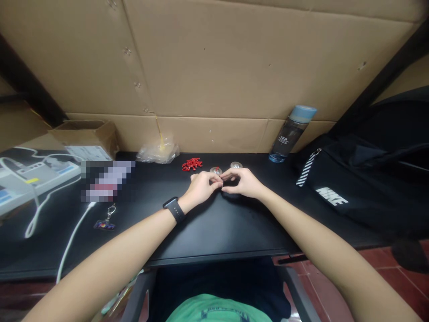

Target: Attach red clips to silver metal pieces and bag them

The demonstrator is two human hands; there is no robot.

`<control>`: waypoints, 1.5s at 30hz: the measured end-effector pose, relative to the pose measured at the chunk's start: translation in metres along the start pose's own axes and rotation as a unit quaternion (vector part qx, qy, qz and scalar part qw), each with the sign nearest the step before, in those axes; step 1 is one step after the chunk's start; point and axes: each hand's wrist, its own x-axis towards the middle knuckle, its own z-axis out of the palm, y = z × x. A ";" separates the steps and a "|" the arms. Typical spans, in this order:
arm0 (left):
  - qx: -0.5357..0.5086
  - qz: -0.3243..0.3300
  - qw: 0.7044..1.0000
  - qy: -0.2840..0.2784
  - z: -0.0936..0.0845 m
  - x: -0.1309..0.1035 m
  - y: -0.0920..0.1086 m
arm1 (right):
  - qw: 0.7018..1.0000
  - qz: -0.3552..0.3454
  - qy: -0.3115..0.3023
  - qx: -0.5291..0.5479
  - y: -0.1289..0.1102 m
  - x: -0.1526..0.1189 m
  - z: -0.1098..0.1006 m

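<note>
My left hand point(201, 185), with a dark watch on its wrist, and my right hand point(244, 182) meet over the black table. Their thumbs and fingertips pinch together at a tiny pale thing point(222, 182), too small to make out. Just behind the fingers lies a small round clear dish point(214, 170) with something red in it, partly covered by the hands. A second round dish point(236, 165) with small shiny contents sits behind my right hand. A tangle of red cords point(192, 164) lies on the table beyond my left hand.
A crumpled clear plastic bag point(159, 153) and an open cardboard box point(85, 136) stand by the back wall. White power strips point(40, 179), cables and a keychain point(105, 224) are on the left. A bottle point(290, 136) leans against the cardboard; a black bag point(351, 179) sits right.
</note>
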 end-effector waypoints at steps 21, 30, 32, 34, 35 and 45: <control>-0.019 -0.007 1.000 0.013 0.003 0.000 0.000 | 1.000 -0.002 0.020 -0.014 0.001 0.000 0.003; 0.042 0.065 0.997 0.026 0.003 -0.003 0.002 | 0.998 -0.007 0.028 -0.060 -0.002 -0.001 0.000; 0.066 0.099 0.993 0.023 0.000 -0.004 0.004 | 0.997 -0.014 0.027 -0.075 -0.003 -0.001 -0.001; 0.090 0.125 0.988 0.022 -0.002 -0.005 0.003 | 0.996 -0.019 0.026 -0.082 -0.004 -0.001 -0.001; 0.102 0.135 0.985 0.024 -0.002 -0.005 0.003 | 0.996 -0.020 0.025 -0.080 -0.004 -0.002 -0.001; 0.168 0.167 0.971 0.029 0.002 -0.003 -0.004 | 0.997 -0.011 0.026 -0.073 -0.005 -0.001 0.000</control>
